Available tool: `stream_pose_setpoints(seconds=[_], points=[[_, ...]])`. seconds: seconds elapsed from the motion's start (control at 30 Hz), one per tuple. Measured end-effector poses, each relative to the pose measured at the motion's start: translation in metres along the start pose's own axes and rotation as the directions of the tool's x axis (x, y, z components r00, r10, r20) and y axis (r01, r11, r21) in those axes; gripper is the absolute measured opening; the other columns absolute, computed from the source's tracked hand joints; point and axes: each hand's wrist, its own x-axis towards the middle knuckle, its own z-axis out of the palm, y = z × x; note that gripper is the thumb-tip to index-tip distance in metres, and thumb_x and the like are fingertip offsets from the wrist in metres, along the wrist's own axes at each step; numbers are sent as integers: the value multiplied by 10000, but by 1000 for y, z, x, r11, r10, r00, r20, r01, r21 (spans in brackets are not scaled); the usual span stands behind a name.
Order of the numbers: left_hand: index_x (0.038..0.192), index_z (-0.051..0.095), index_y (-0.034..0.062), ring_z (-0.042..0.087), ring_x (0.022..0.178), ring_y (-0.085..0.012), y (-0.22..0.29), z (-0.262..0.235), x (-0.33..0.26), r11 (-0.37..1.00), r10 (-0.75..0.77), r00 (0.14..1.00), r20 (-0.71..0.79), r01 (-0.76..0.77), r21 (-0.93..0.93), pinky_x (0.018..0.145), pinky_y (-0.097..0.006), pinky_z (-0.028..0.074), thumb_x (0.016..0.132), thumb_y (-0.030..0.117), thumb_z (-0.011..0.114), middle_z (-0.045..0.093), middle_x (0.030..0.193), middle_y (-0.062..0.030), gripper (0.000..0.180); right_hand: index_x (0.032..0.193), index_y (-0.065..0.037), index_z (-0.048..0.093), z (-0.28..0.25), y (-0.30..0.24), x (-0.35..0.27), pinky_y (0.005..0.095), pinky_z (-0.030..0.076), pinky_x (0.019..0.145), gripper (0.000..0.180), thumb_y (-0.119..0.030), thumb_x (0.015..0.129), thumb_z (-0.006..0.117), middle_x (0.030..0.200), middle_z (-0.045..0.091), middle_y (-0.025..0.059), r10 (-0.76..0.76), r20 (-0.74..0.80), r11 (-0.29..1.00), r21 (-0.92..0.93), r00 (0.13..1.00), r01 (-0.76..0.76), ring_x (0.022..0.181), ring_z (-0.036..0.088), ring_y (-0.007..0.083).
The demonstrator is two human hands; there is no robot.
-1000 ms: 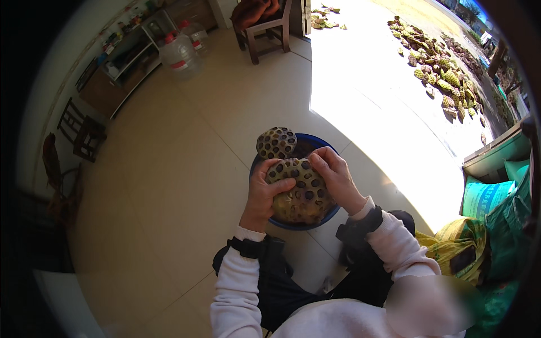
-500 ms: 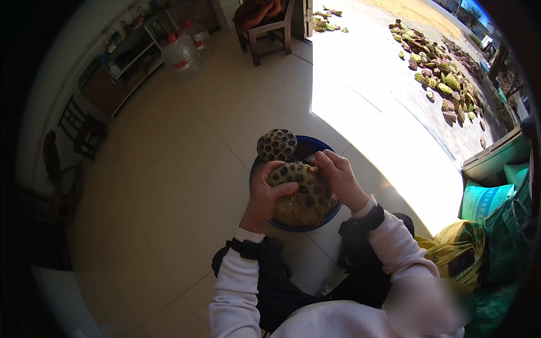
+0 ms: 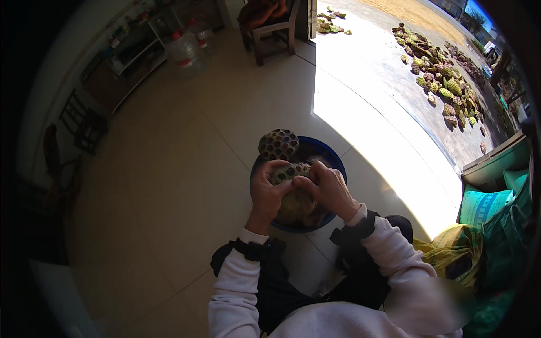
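Note:
Between my hands is a dried lotus seed pod (image 3: 285, 173), its holed face partly hidden by my fingers. My left hand (image 3: 266, 194) is wrapped round its left side, thumb toward the middle. With fingers closed, my right hand (image 3: 328, 188) grips its right side, the thumb near my left thumb. Below us on the floor stands a blue basin (image 3: 342, 164); its contents are dark and hard to make out. A second lotus seed pod (image 3: 279, 145), full of dark holes, rests at the basin's far left rim.
Sacks in teal (image 3: 486, 207) and yellow (image 3: 453, 248) stand to the right by the doorway. Many lotus pods (image 3: 445, 79) lie on the sunlit ground outside. A wooden chair (image 3: 273, 31), clear plastic jugs (image 3: 187, 53) and a dark chair (image 3: 84, 124) stand farther off.
My right hand has moved left and inward over the held lotus pod, from its upper right edge to near my left thumb. The pod shows less of its face now.

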Motion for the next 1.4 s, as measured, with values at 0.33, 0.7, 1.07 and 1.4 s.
stream_pose_setpoints(seconds=[0.33, 0.7, 1.07, 1.4], points=[[1143, 591, 28, 636, 942, -181, 9, -6, -9, 856, -284, 940, 189, 337, -392, 857, -328, 542, 725, 10, 750, 639, 1047, -83, 447, 743, 7, 520, 5, 7, -4, 421, 415, 562, 456, -403, 905, 639, 649, 529, 176, -65, 77, 984, 169, 995, 51, 594, 538, 332], [1191, 552, 31, 653, 954, -192, 10, -10, -1, 878, -214, 957, 194, 275, -392, 847, -329, 561, 764, -18, 714, 655, 1051, -96, 460, 856, 20, 575, -7, 8, 0, 311, 432, 581, 347, -307, 974, 572, 685, 543, 67, -7, 132, 910, 413, 991, -49, 651, 511, 121], [1265, 541, 72, 621, 961, -172, 24, -11, -1, 998, 5, 994, 111, -12, 63, 886, -305, 518, 684, -7, 804, 623, 1064, -78, 642, 965, -19, 641, -32, 19, 18, 291, 483, 616, 273, -287, 950, 592, 804, 594, 39, 81, 67, 766, 634, 994, -105, 703, 587, 139], [1317, 495, 110, 589, 959, -161, 35, -4, -8, 934, 162, 960, 228, -224, 279, 907, -306, 500, 669, -4, 825, 595, 1106, -59, 735, 941, -23, 699, -39, 7, 14, 302, 470, 646, 196, -205, 868, 709, 803, 559, 67, -279, 138, 957, 123, 950, 263, 715, 588, 180]])
